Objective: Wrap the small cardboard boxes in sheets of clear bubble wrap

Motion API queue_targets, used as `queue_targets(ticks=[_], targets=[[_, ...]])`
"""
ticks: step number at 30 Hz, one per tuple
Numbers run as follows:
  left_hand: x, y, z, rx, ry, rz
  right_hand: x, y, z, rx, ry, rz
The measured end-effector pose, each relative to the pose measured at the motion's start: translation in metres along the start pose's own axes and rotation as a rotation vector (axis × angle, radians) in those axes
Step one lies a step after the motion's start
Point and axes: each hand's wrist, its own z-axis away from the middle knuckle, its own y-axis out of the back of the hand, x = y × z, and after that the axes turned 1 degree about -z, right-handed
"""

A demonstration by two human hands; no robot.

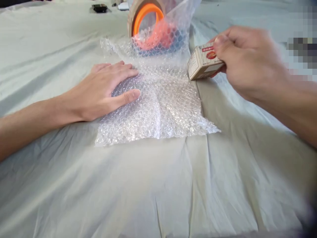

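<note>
A sheet of clear bubble wrap [158, 112] lies spread on the pale cloth, its far part rising over a tape dispenser. On its left side rests my left hand [106, 86], flat with fingers apart. My right hand [247, 59] grips a small cardboard box [206, 61] between thumb and fingers, just off the wrap's right edge. The box is tilted and has a red label and a round red mark on top.
Behind the wrap stands a tape dispenser with an orange core [138, 19], partly seen through the plastic. A small black object [99, 8] lies at the far left. Wrinkled pale green cloth [99, 191] covers the surface.
</note>
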Motion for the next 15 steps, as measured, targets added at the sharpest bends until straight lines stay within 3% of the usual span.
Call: queue_targets(ticks=[5, 9, 11, 13, 15], targets=[[0.001, 0.001, -0.001, 0.004, 0.020, -0.009, 0.004, 0.013, -0.012, 0.088, -0.015, 0.289], [0.002, 0.002, -0.002, 0.010, 0.029, 0.004, 0.001, 0.021, -0.009, 0.065, -0.065, 0.466], [0.002, 0.002, -0.002, 0.002, 0.043, 0.006, -0.002, 0.024, -0.002, 0.048, 0.056, 0.535], [0.002, 0.001, -0.002, 0.003, 0.055, 0.006, -0.005, 0.025, 0.004, 0.024, 0.266, 0.557], [0.002, 0.001, -0.002, 0.015, 0.058, 0.014, -0.005, 0.025, 0.009, -0.062, 0.384, 0.550]])
